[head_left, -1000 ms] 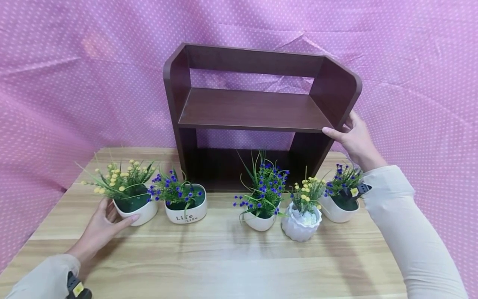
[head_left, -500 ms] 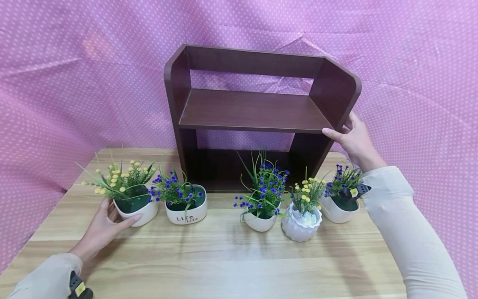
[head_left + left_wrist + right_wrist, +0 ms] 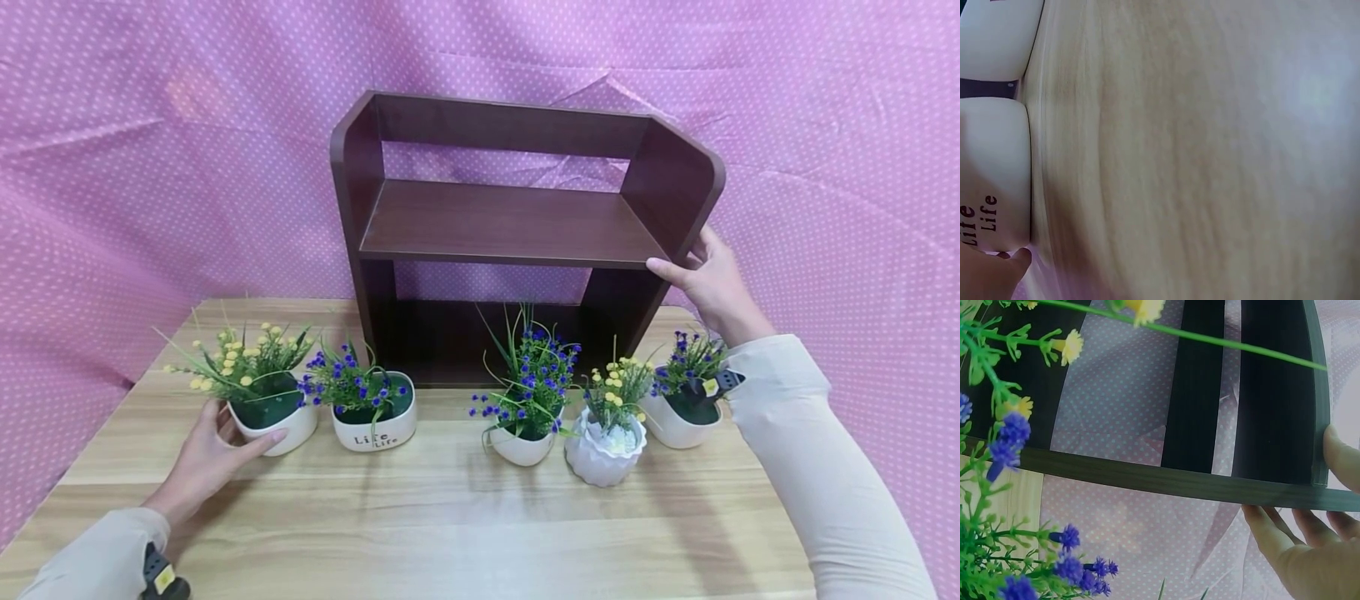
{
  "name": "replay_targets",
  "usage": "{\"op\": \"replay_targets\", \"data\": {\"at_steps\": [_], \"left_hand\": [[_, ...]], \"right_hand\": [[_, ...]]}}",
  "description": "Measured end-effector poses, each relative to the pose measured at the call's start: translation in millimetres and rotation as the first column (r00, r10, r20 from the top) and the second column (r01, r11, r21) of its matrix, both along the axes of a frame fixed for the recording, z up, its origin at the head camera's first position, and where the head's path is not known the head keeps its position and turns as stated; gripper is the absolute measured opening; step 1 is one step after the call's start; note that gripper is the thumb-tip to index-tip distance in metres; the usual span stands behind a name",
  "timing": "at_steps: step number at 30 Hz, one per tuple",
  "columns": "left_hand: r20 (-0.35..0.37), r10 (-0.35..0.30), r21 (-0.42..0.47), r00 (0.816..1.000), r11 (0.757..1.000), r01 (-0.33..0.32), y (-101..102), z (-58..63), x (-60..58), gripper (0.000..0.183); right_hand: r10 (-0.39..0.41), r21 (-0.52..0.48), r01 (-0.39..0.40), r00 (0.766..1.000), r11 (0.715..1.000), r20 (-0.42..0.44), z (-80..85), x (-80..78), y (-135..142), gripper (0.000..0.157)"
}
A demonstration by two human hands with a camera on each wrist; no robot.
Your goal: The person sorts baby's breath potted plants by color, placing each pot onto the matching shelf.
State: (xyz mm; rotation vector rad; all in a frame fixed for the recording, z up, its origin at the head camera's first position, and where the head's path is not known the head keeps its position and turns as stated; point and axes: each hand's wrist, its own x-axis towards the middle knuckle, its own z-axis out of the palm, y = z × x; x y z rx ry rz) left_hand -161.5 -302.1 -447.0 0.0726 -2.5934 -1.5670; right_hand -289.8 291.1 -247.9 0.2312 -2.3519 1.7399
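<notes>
My left hand [image 3: 212, 458] holds the white pot [image 3: 288, 433] of a yellow-flowered artificial plant [image 3: 243, 358] at the table's left, thumb along its front and fingers round its left side. In the left wrist view that pot [image 3: 991, 162] shows "Life" lettering, with my fingertips at its lower edge. My right hand [image 3: 716, 287] grips the right side panel of a dark brown two-tier shelf [image 3: 510, 221]; the thumb lies on the middle board's front edge. The right wrist view has the fingers [image 3: 1272, 537] on the panel's outer side and the thumb on the board.
Right of the held pot stands a blue-flowered plant in a "Life" pot [image 3: 375, 433]. Before the shelf's right half stand another blue-flowered plant [image 3: 525, 446], a yellow one in a ruffled pot [image 3: 603, 458] and a blue one [image 3: 682, 429] under the right wrist. A pink dotted cloth [image 3: 187, 167] hangs behind.
Both hands keep their grips on the pot and the shelf. The whole scene sits very slightly lower in the head view; the left forearm has edged a little to the right.
</notes>
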Motion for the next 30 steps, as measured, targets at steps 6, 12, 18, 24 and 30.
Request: {"op": "replay_targets", "data": {"at_steps": [6,12,18,24,30], "left_hand": [[0.018,0.024,-0.035,1.000,0.999,-0.023,-1,0.8,0.9,0.104],[0.024,0.042,-0.048,0.999,0.998,-0.041,-3,1.4,1.9,0.105],[0.010,0.072,-0.061,0.997,0.996,-0.071,-4,-0.8,6.2,0.103],[-0.011,0.095,-0.074,0.995,0.993,-0.095,-7,-0.8,9.8,0.096],[-0.081,0.114,-0.050,0.990,0.992,-0.118,-9,1.6,12.2,0.087]], "right_hand": [[0.003,0.011,-0.003,1.000,1.000,0.013,-0.9,-0.2,0,0.078],[0.002,0.006,-0.003,1.000,1.000,0.009,-0.9,1.4,0,0.078],[0.006,-0.005,-0.006,1.000,1.000,0.008,-1.1,2.2,0,0.078],[0.008,-0.017,-0.008,1.000,1.000,0.004,-1.1,2.6,-1,0.077],[-0.001,-0.016,0.001,1.000,1.000,0.005,-1.4,1.9,0,0.077]]}}
